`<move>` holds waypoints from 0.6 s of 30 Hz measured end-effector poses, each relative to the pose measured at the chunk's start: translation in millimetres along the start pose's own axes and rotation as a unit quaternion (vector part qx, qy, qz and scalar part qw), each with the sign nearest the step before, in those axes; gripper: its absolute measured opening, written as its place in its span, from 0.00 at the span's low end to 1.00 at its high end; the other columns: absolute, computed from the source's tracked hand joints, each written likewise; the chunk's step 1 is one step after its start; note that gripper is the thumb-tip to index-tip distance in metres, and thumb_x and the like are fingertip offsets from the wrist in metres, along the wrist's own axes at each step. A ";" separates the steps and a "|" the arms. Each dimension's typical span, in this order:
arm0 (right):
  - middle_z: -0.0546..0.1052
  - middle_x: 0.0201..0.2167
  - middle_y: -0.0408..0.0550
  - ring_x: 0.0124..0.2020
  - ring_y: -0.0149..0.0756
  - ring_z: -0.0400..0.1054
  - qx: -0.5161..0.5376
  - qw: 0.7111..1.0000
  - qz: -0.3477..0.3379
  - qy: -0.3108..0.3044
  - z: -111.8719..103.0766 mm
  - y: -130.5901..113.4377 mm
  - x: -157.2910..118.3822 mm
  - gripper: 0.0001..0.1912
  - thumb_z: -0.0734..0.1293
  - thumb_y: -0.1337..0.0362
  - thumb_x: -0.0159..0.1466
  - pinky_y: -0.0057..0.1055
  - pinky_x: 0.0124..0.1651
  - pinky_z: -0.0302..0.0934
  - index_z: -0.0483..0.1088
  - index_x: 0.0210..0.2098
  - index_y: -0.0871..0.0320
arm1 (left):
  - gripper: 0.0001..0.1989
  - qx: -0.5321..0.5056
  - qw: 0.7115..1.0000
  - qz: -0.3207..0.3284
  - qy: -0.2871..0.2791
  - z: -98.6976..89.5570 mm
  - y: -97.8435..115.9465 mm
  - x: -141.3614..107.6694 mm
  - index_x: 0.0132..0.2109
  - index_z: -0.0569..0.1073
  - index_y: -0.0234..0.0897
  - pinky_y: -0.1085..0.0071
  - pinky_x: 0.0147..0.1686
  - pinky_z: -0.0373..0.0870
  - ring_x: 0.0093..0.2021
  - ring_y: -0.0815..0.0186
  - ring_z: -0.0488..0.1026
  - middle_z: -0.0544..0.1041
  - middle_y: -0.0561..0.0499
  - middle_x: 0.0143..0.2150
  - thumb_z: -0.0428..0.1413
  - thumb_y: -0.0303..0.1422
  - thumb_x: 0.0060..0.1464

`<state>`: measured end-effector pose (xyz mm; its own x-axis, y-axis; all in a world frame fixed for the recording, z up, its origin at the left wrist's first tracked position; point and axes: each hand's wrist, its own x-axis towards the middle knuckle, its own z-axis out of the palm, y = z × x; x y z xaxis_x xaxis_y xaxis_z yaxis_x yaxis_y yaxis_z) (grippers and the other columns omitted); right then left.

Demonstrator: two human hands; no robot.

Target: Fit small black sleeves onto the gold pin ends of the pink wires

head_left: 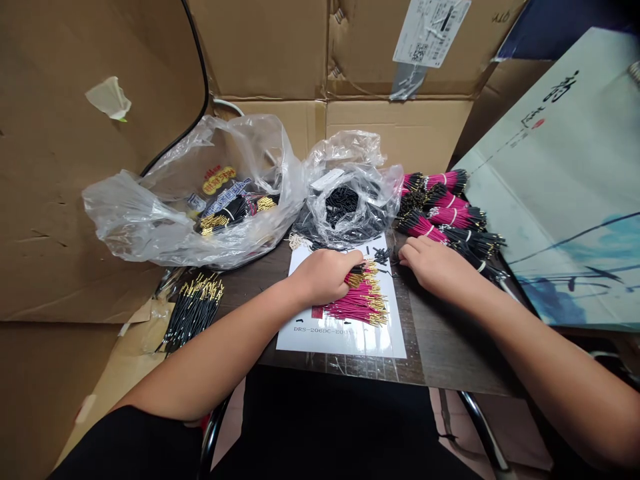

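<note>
My left hand (327,275) is closed over the white printed sheet (320,339). From its grip stick out the gold ends of several wires. Right beside it, a pile of pink wires with gold terminals (357,307) lies on the sheet. Short black sleeves (383,255) are scattered at the sheet's far right corner. My right hand (425,259) is closed on the table to the right of the sheet, its fingertips pinched together; anything between them is too small to make out. Tied bundles of pink and black wires (453,217) lie just behind it.
A clear bag of small black sleeves (343,207) stands behind the sheet. Left of it, a large plastic bag (150,223) holds black wires with gold ends. More black wires (195,313) lie at the table's left edge. Cardboard walls (270,53) and a pale printed panel (565,180) surround the table.
</note>
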<state>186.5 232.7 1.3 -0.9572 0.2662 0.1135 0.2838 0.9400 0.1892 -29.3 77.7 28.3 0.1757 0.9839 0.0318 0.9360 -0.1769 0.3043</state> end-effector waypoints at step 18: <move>0.71 0.31 0.51 0.35 0.39 0.63 0.064 0.996 0.044 0.040 12.0 -10.6 -2.9 0.09 0.58 0.67 0.67 0.35 0.39 0.60 0.69 0.35 0.61 | 0.19 0.021 1.000 0.015 0.002 0.9 4.7 -0.8 0.48 0.71 0.39 0.66 0.33 0.68 0.36 0.57 0.76 0.79 0.48 0.36 0.49 0.26 0.47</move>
<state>185.5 224.5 -12.8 -0.9201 0.3356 0.2021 0.3517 0.9348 0.0492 -24.7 76.1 28.8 0.2027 0.9782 0.0446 0.9423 -0.2072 0.2630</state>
